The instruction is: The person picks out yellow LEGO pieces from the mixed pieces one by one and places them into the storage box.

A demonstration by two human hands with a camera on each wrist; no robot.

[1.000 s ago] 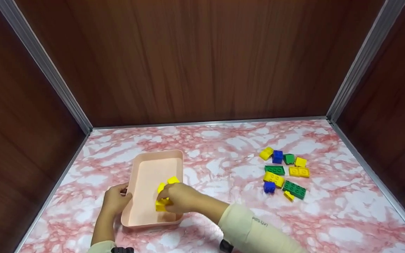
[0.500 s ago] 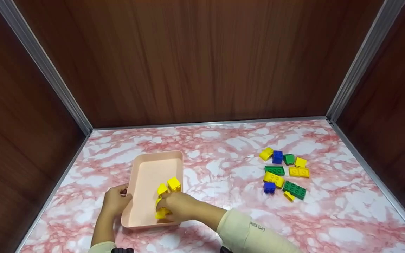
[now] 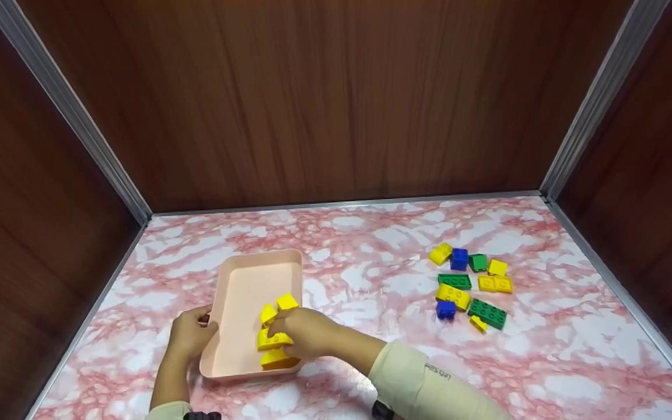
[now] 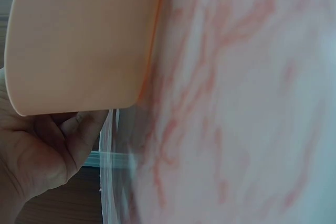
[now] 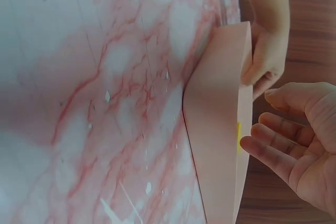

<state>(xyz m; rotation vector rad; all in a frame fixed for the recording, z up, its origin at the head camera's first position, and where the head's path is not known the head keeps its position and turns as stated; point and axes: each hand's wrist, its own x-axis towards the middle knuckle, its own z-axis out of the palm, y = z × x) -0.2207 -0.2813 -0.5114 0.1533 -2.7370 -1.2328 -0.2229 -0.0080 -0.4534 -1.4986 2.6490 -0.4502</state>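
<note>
My left hand (image 3: 192,333) grips the left wall of a pale peach tray (image 3: 252,255), its thumb at the rim. In the left wrist view its fingers (image 4: 86,132) go behind the tray wall. Several yellow building bricks lie in the tray's near right part: a block (image 3: 287,301), a smaller piece (image 3: 268,315), a studded brick (image 3: 272,339) and a curved-topped one (image 3: 277,359). My right hand (image 3: 308,332) reaches over the right wall, just above these bricks. In the right wrist view its thumb and fingers (image 5: 273,156) are apart with nothing between them.
To the right on the marbled table (image 3: 365,344) lies a loose group of bricks, among them a blue one (image 3: 459,259), a green studded one (image 3: 487,313) and a yellow one (image 3: 454,297). Wood panels (image 3: 336,105) enclose the table at the back and sides.
My right hand moved toward the tray's near end, let go of a yellow brick there, then drew back slightly. The left hand and tray have stayed in place.
</note>
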